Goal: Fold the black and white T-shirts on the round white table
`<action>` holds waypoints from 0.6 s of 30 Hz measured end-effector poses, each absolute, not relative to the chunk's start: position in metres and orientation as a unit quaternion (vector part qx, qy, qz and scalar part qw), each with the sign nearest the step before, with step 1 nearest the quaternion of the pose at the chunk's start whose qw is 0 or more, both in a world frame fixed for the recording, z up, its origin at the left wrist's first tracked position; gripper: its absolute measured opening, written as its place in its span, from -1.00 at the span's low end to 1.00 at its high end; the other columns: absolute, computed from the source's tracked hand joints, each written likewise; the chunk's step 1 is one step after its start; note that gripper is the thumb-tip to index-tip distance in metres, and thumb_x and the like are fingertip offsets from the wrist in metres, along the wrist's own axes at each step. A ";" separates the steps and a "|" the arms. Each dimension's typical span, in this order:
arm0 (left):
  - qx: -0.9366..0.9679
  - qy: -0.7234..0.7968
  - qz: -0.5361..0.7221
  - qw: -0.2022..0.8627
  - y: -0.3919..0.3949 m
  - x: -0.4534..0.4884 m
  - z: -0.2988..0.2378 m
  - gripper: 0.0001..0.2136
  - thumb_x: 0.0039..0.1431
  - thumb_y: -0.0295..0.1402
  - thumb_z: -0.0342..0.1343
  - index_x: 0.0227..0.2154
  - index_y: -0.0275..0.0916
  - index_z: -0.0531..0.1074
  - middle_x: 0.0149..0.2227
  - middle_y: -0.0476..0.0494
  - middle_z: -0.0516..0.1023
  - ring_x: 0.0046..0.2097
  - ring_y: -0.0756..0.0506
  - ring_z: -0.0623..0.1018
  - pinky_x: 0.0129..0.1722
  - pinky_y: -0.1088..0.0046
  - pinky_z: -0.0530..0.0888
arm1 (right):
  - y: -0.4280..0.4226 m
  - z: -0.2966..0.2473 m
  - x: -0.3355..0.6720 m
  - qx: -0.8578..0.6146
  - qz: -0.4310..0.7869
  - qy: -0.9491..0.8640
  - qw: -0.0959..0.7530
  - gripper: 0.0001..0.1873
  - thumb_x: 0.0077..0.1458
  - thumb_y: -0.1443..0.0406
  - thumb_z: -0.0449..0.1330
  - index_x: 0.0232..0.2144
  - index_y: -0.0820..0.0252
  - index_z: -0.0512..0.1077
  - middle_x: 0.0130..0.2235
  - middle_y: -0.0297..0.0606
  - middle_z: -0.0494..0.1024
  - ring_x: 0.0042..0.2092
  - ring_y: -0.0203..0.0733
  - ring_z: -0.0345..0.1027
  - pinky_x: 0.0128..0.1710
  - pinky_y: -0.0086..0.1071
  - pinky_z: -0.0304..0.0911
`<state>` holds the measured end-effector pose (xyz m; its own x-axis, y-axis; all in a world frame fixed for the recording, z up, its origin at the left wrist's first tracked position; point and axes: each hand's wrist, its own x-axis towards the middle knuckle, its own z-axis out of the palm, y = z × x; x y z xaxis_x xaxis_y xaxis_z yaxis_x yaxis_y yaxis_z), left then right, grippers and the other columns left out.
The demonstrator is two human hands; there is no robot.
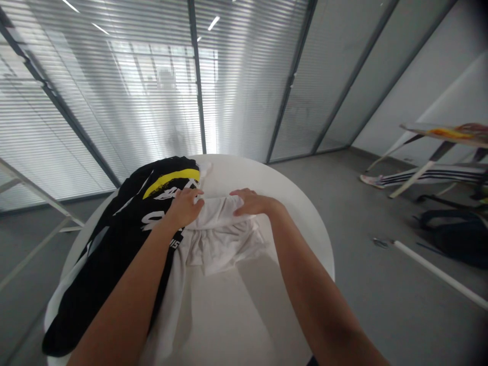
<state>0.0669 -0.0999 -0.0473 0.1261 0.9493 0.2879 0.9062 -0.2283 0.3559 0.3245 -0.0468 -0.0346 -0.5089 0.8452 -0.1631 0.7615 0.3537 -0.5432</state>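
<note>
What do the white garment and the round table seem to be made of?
White garment: thin, soft woven or knit cloth, likely cotton; it creases and bunches. Round table: hard, smooth white top with a dull sheen, perhaps laminate or painted; unclear.

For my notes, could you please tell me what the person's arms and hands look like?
The left forearm and right forearm are bare, no sleeves in view. The left hand and right hand wear no gloves; no watch, bracelet or ring shows.
</note>
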 end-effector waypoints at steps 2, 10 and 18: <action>0.748 0.637 0.186 0.012 -0.102 0.074 -0.062 -0.54 0.23 -0.14 -0.12 0.10 -0.23 0.36 0.08 -0.36 0.43 0.13 -0.33 0.36 0.11 -0.01 0.24 | -0.047 -0.043 0.319 -0.495 0.277 -0.823 0.034 0.07 -0.24 0.09 0.40 0.30 0.01 0.07 0.32 -0.08 0.07 0.32 0.16 -0.10 0.23 -0.07 -0.02; 0.734 0.661 0.151 0.037 -0.100 0.071 -0.081 -0.49 0.24 -0.01 -0.14 0.11 -0.17 0.36 0.10 -0.35 0.41 0.16 -0.36 0.32 0.10 -0.03 0.20 | -0.030 -0.067 0.334 -0.482 0.294 -0.825 0.039 0.13 -0.25 -0.08 0.40 0.32 0.01 0.06 0.33 -0.06 0.06 0.32 0.18 -0.09 0.25 -0.05 -0.06; 0.724 0.608 0.278 0.169 -0.097 0.065 -0.062 -0.58 0.04 -0.18 0.13 -0.03 -0.19 0.46 -0.04 -0.19 0.46 0.02 -0.18 0.46 0.08 0.28 0.32 | -0.038 -0.043 0.344 -0.488 0.307 -0.817 0.024 0.03 -0.17 0.03 0.38 0.30 0.13 0.10 0.26 0.01 0.20 0.23 0.13 0.12 0.19 -0.18 0.06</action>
<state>0.0649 -0.0970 -0.0625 0.1068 0.9746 0.1970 0.7870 -0.2039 0.5823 0.3441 -0.0383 -0.0431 -0.5235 0.8115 -0.2598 0.7821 0.3366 -0.5245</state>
